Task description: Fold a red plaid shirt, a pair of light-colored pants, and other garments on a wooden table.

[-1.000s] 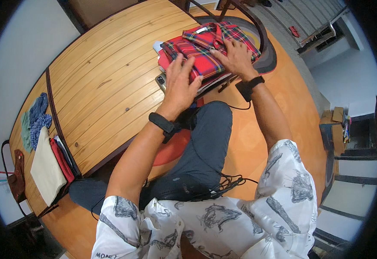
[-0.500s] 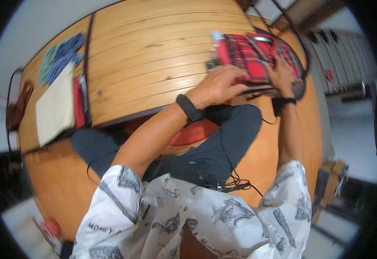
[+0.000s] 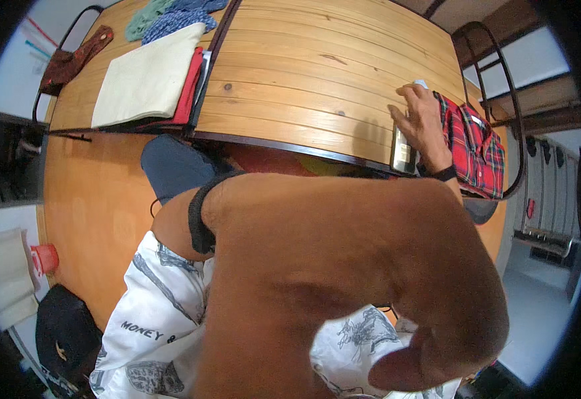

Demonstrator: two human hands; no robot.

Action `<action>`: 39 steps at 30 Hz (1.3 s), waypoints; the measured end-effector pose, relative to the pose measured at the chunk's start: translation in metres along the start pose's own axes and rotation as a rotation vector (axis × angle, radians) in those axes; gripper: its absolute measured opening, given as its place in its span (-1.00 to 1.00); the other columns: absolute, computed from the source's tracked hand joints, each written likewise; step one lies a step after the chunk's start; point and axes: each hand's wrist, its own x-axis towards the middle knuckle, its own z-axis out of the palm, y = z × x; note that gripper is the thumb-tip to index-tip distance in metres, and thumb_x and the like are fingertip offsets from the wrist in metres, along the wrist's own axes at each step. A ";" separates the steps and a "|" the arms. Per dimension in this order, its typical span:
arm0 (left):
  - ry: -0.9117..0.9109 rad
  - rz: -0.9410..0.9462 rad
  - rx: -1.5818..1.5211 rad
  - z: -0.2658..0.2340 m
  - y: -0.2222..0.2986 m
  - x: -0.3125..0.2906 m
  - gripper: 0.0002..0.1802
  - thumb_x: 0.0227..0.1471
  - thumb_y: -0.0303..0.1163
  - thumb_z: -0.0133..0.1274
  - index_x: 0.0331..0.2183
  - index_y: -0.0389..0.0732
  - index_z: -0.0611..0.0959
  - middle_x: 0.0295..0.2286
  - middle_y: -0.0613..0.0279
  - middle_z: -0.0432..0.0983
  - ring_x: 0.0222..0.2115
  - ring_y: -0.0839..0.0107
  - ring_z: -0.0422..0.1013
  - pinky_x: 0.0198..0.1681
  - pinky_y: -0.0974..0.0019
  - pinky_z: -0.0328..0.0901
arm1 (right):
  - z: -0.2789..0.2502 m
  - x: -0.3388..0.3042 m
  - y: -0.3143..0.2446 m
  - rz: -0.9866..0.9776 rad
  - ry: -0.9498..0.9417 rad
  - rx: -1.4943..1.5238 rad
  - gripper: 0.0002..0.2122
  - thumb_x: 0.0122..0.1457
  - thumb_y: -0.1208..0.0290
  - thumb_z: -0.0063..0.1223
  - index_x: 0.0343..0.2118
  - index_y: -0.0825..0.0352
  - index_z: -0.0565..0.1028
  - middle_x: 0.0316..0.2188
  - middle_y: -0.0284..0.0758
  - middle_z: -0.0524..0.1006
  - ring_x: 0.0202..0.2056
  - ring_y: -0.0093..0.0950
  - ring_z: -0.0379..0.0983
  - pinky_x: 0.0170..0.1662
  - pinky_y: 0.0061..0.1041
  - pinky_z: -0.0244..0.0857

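Observation:
My left hand [image 3: 344, 259] is raised very close to the camera and fills much of the lower middle. Its fingers bend downward, apart from the palm side, and my printed shirt shows through the gap; nothing is seen in them. My right hand [image 3: 423, 126], fingers spread and slightly curled, is over the right end of the wooden table [image 3: 304, 80]. Beside it lies a folded red plaid garment [image 3: 480, 149]. Under the palm side of that hand is a phone-like dark slab [image 3: 402, 156] with a lit face, at the table's front edge.
At the left, a cream folded cloth [image 3: 147, 76] lies by a red folded cloth [image 3: 187, 93]. Behind them are blue [image 3: 177, 23] and green crumpled cloths [image 3: 144, 23]. A dark red cloth [image 3: 81, 56] hangs near the table's left end. Black metal rails [image 3: 516, 86] stand at the right.
My left hand has left the plaid garment and come up close to the camera. My right hand has lifted off the garment to its left side. The view has turned.

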 end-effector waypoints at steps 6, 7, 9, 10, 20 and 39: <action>0.083 0.105 -0.017 -0.001 0.001 0.008 -0.65 0.06 -0.21 0.15 -0.55 -0.32 0.60 -0.47 0.01 0.57 -0.46 0.09 0.49 -0.32 0.20 0.36 | -0.011 0.036 0.053 0.023 -0.042 0.041 -0.72 0.06 0.35 0.25 -0.22 0.39 0.53 -0.33 -0.07 0.50 -0.27 -0.09 0.47 -0.22 -0.21 0.35; 0.100 0.118 -0.018 0.002 -0.001 0.005 -0.65 0.06 -0.22 0.15 -0.55 -0.32 0.60 -0.47 0.01 0.57 -0.46 0.09 0.49 -0.33 0.20 0.35 | -0.021 0.046 0.049 0.032 -0.031 0.092 -0.72 0.08 0.34 0.25 -0.20 0.39 0.53 -0.36 -0.08 0.49 -0.29 -0.13 0.47 -0.23 -0.24 0.34; 0.094 0.130 -0.053 0.014 -0.005 -0.004 -0.66 0.06 -0.22 0.15 -0.54 -0.32 0.61 -0.46 0.01 0.57 -0.46 0.09 0.49 -0.33 0.20 0.35 | -0.047 0.057 0.061 0.109 -0.044 0.192 -0.72 0.11 0.34 0.24 -0.19 0.41 0.53 -0.34 -0.09 0.51 -0.29 -0.19 0.48 -0.22 -0.26 0.35; 0.113 0.145 -0.049 0.015 -0.006 -0.002 -0.66 0.06 -0.22 0.15 -0.54 -0.32 0.61 -0.46 0.01 0.57 -0.46 0.09 0.49 -0.33 0.19 0.35 | -0.047 0.069 0.058 0.096 -0.051 0.210 -0.72 0.11 0.34 0.24 -0.19 0.41 0.53 -0.34 -0.09 0.51 -0.29 -0.19 0.48 -0.22 -0.26 0.35; 0.148 0.231 -0.070 0.020 -0.013 0.015 -0.66 0.06 -0.22 0.16 -0.52 -0.34 0.62 -0.44 0.00 0.57 -0.45 0.09 0.49 -0.33 0.17 0.35 | -0.038 0.067 -0.057 -0.135 -0.070 0.509 -0.74 0.14 0.34 0.24 -0.19 0.41 0.56 -0.30 -0.19 0.54 -0.26 -0.38 0.47 -0.23 -0.43 0.33; 0.871 -0.045 2.291 -0.244 0.135 -0.061 -0.56 -0.04 -0.07 0.27 -0.28 -0.25 0.65 -0.27 -0.05 0.60 -0.21 0.02 0.49 -0.11 0.11 0.37 | -0.022 0.035 -0.078 -0.044 -0.165 0.726 -0.75 0.11 0.35 0.22 -0.25 0.43 0.54 -0.33 -0.09 0.50 -0.32 -0.16 0.51 -0.25 -0.29 0.38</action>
